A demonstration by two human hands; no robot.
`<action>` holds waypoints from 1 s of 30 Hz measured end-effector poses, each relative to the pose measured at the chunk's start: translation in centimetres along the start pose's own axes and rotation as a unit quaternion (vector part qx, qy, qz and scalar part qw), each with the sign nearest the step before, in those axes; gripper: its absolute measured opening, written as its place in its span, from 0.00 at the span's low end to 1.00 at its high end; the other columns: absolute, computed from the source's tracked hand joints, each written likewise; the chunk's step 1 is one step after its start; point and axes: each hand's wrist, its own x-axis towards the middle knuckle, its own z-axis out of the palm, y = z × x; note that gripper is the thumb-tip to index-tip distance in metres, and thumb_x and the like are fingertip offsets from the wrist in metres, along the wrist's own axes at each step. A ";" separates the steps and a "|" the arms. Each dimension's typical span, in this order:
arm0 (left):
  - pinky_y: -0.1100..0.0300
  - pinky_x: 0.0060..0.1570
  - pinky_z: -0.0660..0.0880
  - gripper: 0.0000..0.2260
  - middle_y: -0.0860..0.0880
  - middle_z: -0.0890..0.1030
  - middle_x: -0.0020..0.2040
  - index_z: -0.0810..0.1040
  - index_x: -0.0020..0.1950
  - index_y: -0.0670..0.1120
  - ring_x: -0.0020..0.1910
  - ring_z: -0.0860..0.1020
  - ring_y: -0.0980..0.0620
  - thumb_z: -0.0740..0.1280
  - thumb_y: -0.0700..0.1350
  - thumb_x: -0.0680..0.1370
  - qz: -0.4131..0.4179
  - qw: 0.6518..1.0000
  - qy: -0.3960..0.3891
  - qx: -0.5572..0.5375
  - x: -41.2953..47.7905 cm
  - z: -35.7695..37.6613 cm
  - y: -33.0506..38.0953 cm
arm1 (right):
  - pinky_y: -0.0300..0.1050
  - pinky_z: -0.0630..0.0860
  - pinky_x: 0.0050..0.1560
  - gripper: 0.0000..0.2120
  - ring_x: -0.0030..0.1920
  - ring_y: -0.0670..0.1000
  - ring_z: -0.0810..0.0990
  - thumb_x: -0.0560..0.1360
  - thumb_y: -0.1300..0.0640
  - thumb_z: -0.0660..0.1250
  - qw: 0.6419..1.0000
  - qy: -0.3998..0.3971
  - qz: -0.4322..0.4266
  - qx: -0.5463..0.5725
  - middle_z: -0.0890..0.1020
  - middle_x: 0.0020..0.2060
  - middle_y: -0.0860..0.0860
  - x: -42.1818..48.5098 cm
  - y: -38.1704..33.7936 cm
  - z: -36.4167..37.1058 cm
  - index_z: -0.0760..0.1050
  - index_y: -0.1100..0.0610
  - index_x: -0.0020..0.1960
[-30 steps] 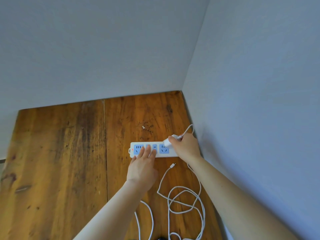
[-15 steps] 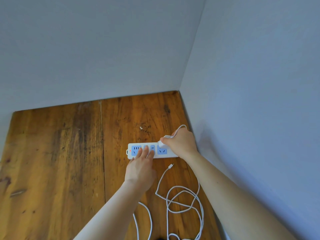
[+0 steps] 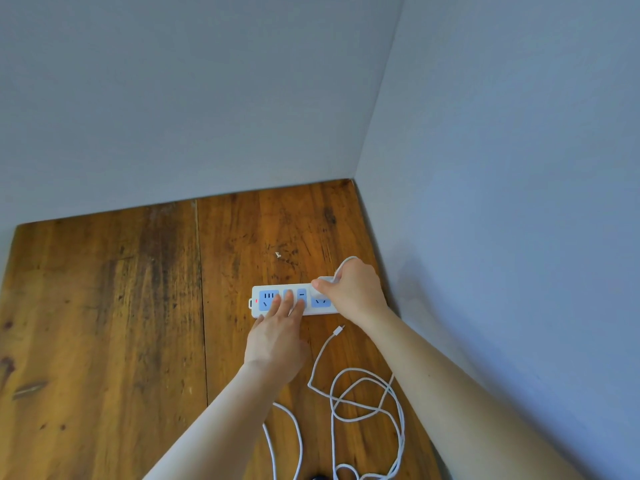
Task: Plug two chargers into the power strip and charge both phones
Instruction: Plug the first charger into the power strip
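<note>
A white power strip [image 3: 259, 301] with blue sockets lies on the wooden table [image 3: 104, 323] near the right wall. My left hand [image 3: 277, 337] lies flat, fingers spread over the strip's middle sockets. My right hand [image 3: 356, 289] grips a white charger [image 3: 322, 284] at the strip's right end, above the rightmost socket. Its white cable [image 3: 363, 396] loops in coils on the table, and the free connector [image 3: 338, 329] lies just in front of the strip. No phone is clearly in view.
Grey walls meet in a corner behind and to the right of the strip. A second white cable [image 3: 294, 431] runs off the bottom edge, beside a small dark object [image 3: 318, 477] there. The table's left half shows bare wood.
My right hand with the charger has shifted slightly left and down onto the strip's right end. My left hand has stayed pressed on the strip.
</note>
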 end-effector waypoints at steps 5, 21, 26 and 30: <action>0.50 0.73 0.54 0.28 0.50 0.48 0.80 0.48 0.78 0.52 0.78 0.46 0.48 0.56 0.51 0.81 0.016 1.000 0.009 0.010 -0.3 0.5 -0.3 | 0.30 0.66 0.24 0.16 0.31 0.46 0.77 0.70 0.43 0.72 1.000 0.011 -0.001 0.024 0.76 0.36 0.48 -0.4 -0.1 0.3 0.70 0.54 0.41; 0.51 0.74 0.51 0.27 0.50 0.46 0.79 0.47 0.78 0.51 0.77 0.43 0.48 0.53 0.52 0.82 0.023 1.000 0.013 0.008 -0.4 0.9 -0.6 | 0.32 0.73 0.29 0.17 0.38 0.50 0.82 0.71 0.44 0.71 0.999 0.022 -0.018 0.034 0.83 0.46 0.54 -0.7 -0.3 1.3 0.77 0.58 0.47; 0.49 0.74 0.51 0.28 0.50 0.44 0.79 0.44 0.78 0.51 0.77 0.42 0.47 0.54 0.52 0.81 0.014 0.999 -0.017 0.029 -0.3 0.5 -0.3 | 0.30 0.67 0.26 0.17 0.34 0.47 0.79 0.69 0.45 0.73 0.998 0.034 0.002 0.051 0.83 0.45 0.54 -0.5 -0.4 1.3 0.76 0.57 0.45; 0.48 0.74 0.50 0.30 0.49 0.41 0.79 0.41 0.78 0.51 0.77 0.40 0.46 0.54 0.53 0.81 0.004 0.998 -0.039 0.048 -0.3 0.6 -0.1 | 0.32 0.72 0.28 0.18 0.39 0.51 0.83 0.70 0.44 0.72 0.997 0.047 0.000 0.068 0.83 0.46 0.55 -1.0 -0.2 1.7 0.77 0.58 0.49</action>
